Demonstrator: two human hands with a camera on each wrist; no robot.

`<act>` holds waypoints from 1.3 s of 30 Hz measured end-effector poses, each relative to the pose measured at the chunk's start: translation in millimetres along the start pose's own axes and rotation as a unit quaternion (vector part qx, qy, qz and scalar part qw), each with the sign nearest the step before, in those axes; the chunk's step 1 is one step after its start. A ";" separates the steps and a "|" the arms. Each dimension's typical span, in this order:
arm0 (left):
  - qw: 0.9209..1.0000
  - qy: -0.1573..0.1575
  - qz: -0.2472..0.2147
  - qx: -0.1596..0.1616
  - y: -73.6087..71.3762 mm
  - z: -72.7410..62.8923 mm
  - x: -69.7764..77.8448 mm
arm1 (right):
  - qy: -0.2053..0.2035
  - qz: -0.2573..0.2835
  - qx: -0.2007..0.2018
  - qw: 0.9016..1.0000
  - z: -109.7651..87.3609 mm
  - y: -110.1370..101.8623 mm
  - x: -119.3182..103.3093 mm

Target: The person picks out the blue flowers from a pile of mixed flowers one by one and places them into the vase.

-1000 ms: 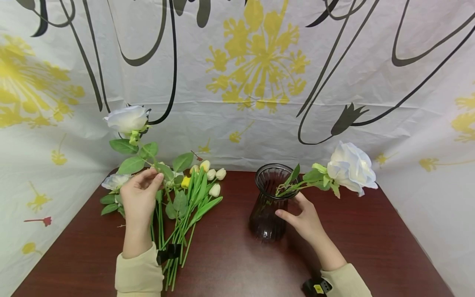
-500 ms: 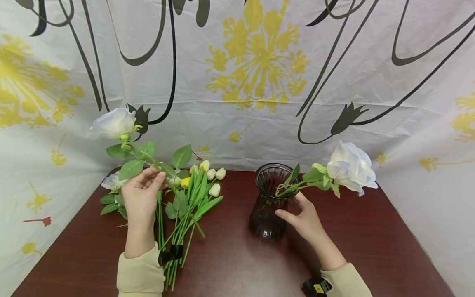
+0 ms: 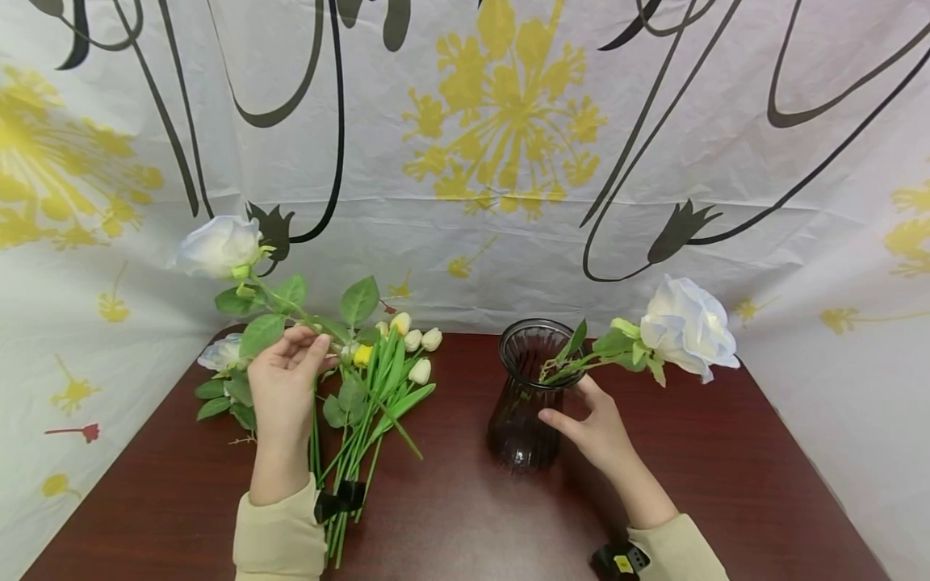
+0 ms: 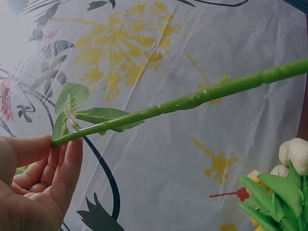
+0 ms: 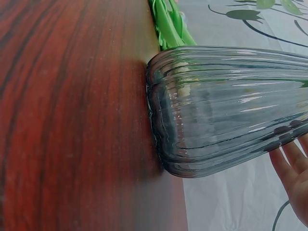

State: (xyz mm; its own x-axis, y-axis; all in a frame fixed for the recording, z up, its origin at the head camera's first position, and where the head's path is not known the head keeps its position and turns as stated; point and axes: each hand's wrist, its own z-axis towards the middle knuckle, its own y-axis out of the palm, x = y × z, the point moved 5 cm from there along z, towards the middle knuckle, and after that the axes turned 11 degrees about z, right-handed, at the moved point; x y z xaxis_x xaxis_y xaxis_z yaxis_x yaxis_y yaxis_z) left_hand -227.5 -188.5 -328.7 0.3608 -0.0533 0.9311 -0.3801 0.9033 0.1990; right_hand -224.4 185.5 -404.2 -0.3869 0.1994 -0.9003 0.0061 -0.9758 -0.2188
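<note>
My left hand [image 3: 283, 375] pinches the green stem of a white rose [image 3: 220, 246] between thumb and fingers, above the flowers at the left of the table. Its bloom points up and left, while the cut end slants down to the right over the tulips. In the left wrist view the stem [image 4: 192, 100] runs from the fingertips to the right edge. Thumb and fingers of my right hand [image 3: 599, 428] hold a dark ribbed glass vase [image 3: 525, 424] just below its rim; it stands upright. Another white rose [image 3: 686, 327] leans out of the vase to the right.
A bunch of white and yellow tulips [image 3: 395, 379] lies at the left of the brown table [image 3: 450, 516], stems toward me. Beside it lies another white rose [image 3: 220, 353] with leaves. A patterned white cloth [image 3: 392, 145] hangs behind the table.
My left hand has shifted slightly right. The rose it pinches has tilted, its bloom going left and a little lower, its cut end swinging out right. My right hand and the vase stay put.
</note>
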 end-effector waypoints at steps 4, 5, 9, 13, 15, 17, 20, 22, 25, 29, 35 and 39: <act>1.000 -0.005 -0.009 0.001 3.1 -1.6 0.6 | -0.001 0.003 -0.001 1.000 -0.2 0.1 0.0; 1.000 -0.006 -0.012 0.001 3.8 -2.0 0.9 | -0.001 0.002 0.000 1.000 -0.1 0.1 -0.4; 1.000 -0.004 -0.019 0.003 5.3 -2.9 2.9 | 0.005 0.003 -0.002 1.000 0.2 1.2 -5.5; 1.000 -0.008 -0.028 0.009 6.2 -3.2 4.4 | 0.003 0.001 -0.003 1.000 -1.2 4.2 -23.9; 0.999 -0.010 -0.036 0.011 6.7 -3.2 5.1 | 0.000 -0.001 -0.004 1.000 -1.8 5.7 -33.0; 0.999 -0.010 -0.044 0.010 7.7 -3.3 6.0 | 0.003 -0.002 -0.003 1.000 -2.3 6.4 -37.6; 0.998 -0.007 -0.054 0.010 9.3 -4.0 7.2 | 0.005 -0.003 -0.003 1.000 -2.6 6.5 -40.0; 0.998 -0.006 -0.060 0.012 10.4 -4.7 7.7 | 0.005 -0.003 -0.003 1.000 -2.5 6.4 -39.9; 0.998 -0.004 -0.066 0.018 11.6 -6.0 8.2 | 0.002 -0.003 -0.004 1.000 -1.9 6.1 -38.2; 0.997 -0.002 -0.075 0.021 14.1 -7.3 9.5 | -0.004 -0.004 -0.005 1.000 -0.4 5.2 -28.3; 0.996 0.000 -0.084 0.012 21.7 -10.7 12.3 | 0.004 -0.006 -0.008 1.000 1.2 0.0 -3.3; 0.996 0.002 -0.094 0.006 27.3 -14.2 14.6 | -0.006 -0.024 -0.014 1.000 1.1 -2.2 -4.5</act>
State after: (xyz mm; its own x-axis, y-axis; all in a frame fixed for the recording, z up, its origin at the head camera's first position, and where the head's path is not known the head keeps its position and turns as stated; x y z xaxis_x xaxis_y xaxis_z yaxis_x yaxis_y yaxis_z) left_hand -220.5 -158.6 -314.0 0.4294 -0.2200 0.8759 -0.3152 0.8724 0.3737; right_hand -223.8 186.6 -399.3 -0.3979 0.2454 -0.8840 0.0133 -0.9619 -0.2730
